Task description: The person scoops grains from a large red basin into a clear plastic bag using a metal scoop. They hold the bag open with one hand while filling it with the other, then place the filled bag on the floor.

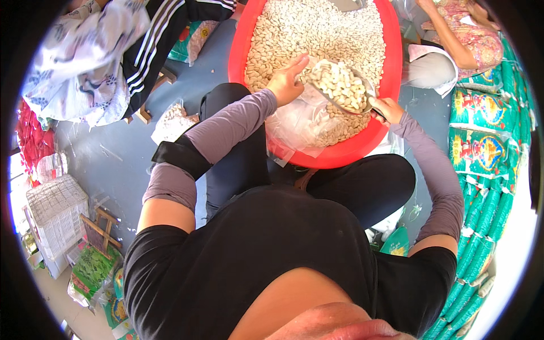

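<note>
My right hand (387,109) grips the dark handle of a metal scoop (369,91) heaped with pale beans or nuts (340,85). The scoop is held over a red oval plastic tub (393,55), which holds a deep layer of similar pale pieces (293,32). At the scoop's left end is my left hand (288,83), its fingers stretched out. Below that hand, a clear plastic bag (293,123) lies over the near part of the tub. Whether the left hand pinches the bag's edge cannot be made out.
Another person's patterned cloth (80,63) is at upper left; a second person's arm (454,42) is at upper right. A filled plastic bag (174,123) rests on the floor. Green printed sacks (480,151) are stacked along the right. A white plastic crate (59,212) stands at left.
</note>
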`<control>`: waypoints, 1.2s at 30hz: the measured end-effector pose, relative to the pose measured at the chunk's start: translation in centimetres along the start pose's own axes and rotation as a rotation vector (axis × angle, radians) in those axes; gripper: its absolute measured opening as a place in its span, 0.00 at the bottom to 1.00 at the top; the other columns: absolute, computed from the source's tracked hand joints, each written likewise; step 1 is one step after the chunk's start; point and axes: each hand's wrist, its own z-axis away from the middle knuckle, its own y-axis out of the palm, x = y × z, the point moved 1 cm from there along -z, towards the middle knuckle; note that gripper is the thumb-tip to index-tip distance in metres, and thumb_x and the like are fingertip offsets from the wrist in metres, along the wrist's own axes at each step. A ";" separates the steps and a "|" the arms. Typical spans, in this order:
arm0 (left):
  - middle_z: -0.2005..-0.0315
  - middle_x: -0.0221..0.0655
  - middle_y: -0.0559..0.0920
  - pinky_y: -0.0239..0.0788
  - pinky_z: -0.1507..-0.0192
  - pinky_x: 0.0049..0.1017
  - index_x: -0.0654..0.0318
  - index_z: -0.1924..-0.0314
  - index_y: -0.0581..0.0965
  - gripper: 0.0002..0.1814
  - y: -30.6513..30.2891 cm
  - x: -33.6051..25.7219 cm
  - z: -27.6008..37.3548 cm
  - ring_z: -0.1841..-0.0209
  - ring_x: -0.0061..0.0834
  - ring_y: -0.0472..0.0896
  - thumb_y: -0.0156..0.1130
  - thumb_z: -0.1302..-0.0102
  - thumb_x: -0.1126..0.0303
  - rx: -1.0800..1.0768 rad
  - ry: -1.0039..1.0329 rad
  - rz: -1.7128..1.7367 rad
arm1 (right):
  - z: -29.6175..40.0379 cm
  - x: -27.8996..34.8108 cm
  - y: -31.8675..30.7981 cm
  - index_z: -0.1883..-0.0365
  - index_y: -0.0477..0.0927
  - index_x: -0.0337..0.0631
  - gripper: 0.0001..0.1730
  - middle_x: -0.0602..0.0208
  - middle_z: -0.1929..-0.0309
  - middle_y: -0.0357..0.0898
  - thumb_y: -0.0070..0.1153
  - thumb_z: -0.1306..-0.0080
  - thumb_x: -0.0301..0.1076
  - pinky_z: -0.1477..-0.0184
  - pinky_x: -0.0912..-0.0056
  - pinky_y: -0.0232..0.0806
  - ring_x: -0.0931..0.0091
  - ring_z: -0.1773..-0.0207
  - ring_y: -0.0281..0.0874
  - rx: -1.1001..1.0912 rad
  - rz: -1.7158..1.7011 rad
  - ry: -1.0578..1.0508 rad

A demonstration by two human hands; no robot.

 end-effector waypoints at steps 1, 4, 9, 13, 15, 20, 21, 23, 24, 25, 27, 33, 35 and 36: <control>0.36 0.40 0.59 0.63 0.47 0.24 0.64 0.39 0.63 0.33 0.4 0.1 0.1 0.41 0.36 0.67 0.49 0.50 0.79 0.012 0.044 -0.036 | 0.3 0.5 0.9 0.70 0.76 0.39 0.20 0.75 0.81 0.69 0.50 0.37 0.51 0.85 0.85 0.49 0.87 0.85 0.58 0.004 0.004 0.009; 0.36 0.41 0.59 0.61 0.44 0.25 0.63 0.37 0.60 0.35 1.0 -0.1 0.1 0.39 0.37 0.65 0.50 0.50 0.79 0.104 0.081 0.015 | -4.0 0.5 1.3 0.70 0.76 0.40 0.27 0.75 0.83 0.69 0.48 0.38 0.59 0.85 0.82 0.53 0.85 0.86 0.59 0.043 0.251 0.014; 0.36 0.41 0.58 0.55 0.40 0.22 0.65 0.37 0.59 0.35 -0.6 0.7 1.0 0.36 0.34 0.61 0.50 0.50 0.80 0.032 -0.022 0.119 | -0.8 9.7 9.1 0.66 0.76 0.38 0.26 0.54 0.72 0.78 0.48 0.40 0.56 0.67 0.59 0.68 0.63 0.68 0.78 -0.161 1.370 -0.143; 0.56 0.34 0.73 0.63 0.60 0.19 0.62 0.38 0.62 0.34 -0.4 1.1 0.1 0.63 0.22 0.69 0.47 0.50 0.81 -0.052 -0.071 0.180 | 4.5 9.0 8.2 0.62 0.78 0.44 0.22 0.57 0.73 0.79 0.49 0.40 0.54 0.64 0.62 0.70 0.64 0.67 0.79 -0.496 1.439 -0.322; 0.66 0.30 0.76 0.65 0.69 0.17 0.62 0.39 0.64 0.33 -1.1 -0.3 -0.1 0.76 0.18 0.69 0.46 0.49 0.81 0.016 -0.316 0.405 | 6.6 7.9 7.0 0.63 0.78 0.43 0.23 0.55 0.73 0.79 0.48 0.40 0.54 0.64 0.61 0.70 0.61 0.67 0.78 -0.608 1.318 -0.193; 0.76 0.28 0.76 0.65 0.73 0.18 0.68 0.42 0.66 0.28 -3.7 -2.0 -0.8 0.81 0.19 0.68 0.44 0.47 0.82 -0.166 -0.405 1.074 | 8.9 1.9 2.8 0.76 0.73 0.34 0.27 0.46 0.77 0.73 0.48 0.39 0.55 0.69 0.58 0.63 0.52 0.70 0.72 -0.809 0.893 -0.197; 0.77 0.28 0.75 0.65 0.73 0.19 0.69 0.42 0.67 0.28 -5.5 -2.8 -0.7 0.80 0.19 0.69 0.44 0.46 0.82 -0.236 -0.383 1.169 | 9.2 1.7 3.0 0.77 0.73 0.33 0.29 0.45 0.77 0.72 0.48 0.39 0.56 0.70 0.58 0.62 0.52 0.71 0.71 -0.828 0.843 -0.227; 0.75 0.29 0.75 0.65 0.71 0.20 0.71 0.45 0.69 0.25 -9.8 -3.4 -0.2 0.79 0.20 0.70 0.45 0.46 0.83 -0.352 -0.208 1.190 | 9.6 1.4 3.6 0.79 0.71 0.33 0.30 0.45 0.80 0.70 0.48 0.39 0.57 0.71 0.59 0.61 0.51 0.74 0.68 -0.845 0.753 -0.266; 0.76 0.29 0.74 0.65 0.70 0.20 0.72 0.47 0.70 0.23 -11.9 -5.1 0.3 0.78 0.20 0.70 0.45 0.45 0.83 -0.426 -0.129 1.233 | 9.3 1.0 3.4 0.77 0.74 0.35 0.30 0.43 0.74 0.73 0.48 0.40 0.59 0.67 0.55 0.63 0.50 0.65 0.72 -0.828 0.756 -0.213; 0.76 0.29 0.74 0.66 0.69 0.21 0.72 0.49 0.72 0.22 -14.3 -6.4 1.0 0.77 0.21 0.71 0.45 0.45 0.83 -0.514 -0.041 1.259 | 9.2 1.0 3.8 0.77 0.74 0.34 0.30 0.45 0.77 0.72 0.48 0.39 0.58 0.70 0.59 0.62 0.51 0.71 0.70 -0.783 0.641 -0.205; 0.47 0.32 0.72 0.62 0.70 0.14 0.69 0.39 0.61 0.28 -17.7 -9.6 2.0 0.76 0.12 0.65 0.46 0.42 0.81 -0.563 -0.103 1.142 | 9.5 0.8 4.2 0.76 0.74 0.34 0.29 0.53 0.82 0.69 0.48 0.38 0.56 0.72 0.66 0.60 0.69 0.80 0.65 -0.713 0.507 -0.153; 0.73 0.28 0.76 0.65 0.66 0.18 0.69 0.45 0.70 0.20 -22.6 -3.8 3.5 0.74 0.16 0.69 0.49 0.38 0.79 -0.610 -0.037 0.875 | 9.6 0.8 4.4 0.78 0.75 0.36 0.27 0.71 0.87 0.68 0.51 0.38 0.54 0.75 0.77 0.59 0.82 0.81 0.66 -0.625 0.394 -0.073; 0.74 0.31 0.77 0.67 0.71 0.25 0.68 0.46 0.70 0.24 -21.9 4.0 4.5 0.77 0.24 0.74 0.46 0.45 0.83 -0.689 -0.077 0.633 | 8.9 1.4 4.8 0.79 0.74 0.35 0.27 0.70 0.86 0.68 0.50 0.38 0.54 0.75 0.76 0.59 0.81 0.81 0.66 -0.619 0.431 -0.106; 0.50 0.36 0.75 0.67 0.66 0.23 0.68 0.48 0.72 0.21 -21.6 4.7 5.3 0.72 0.21 0.73 0.50 0.44 0.81 -0.681 -0.110 0.859 | 8.8 1.3 4.8 0.79 0.74 0.35 0.27 0.70 0.86 0.68 0.50 0.38 0.54 0.75 0.75 0.59 0.81 0.81 0.66 -0.626 0.440 -0.111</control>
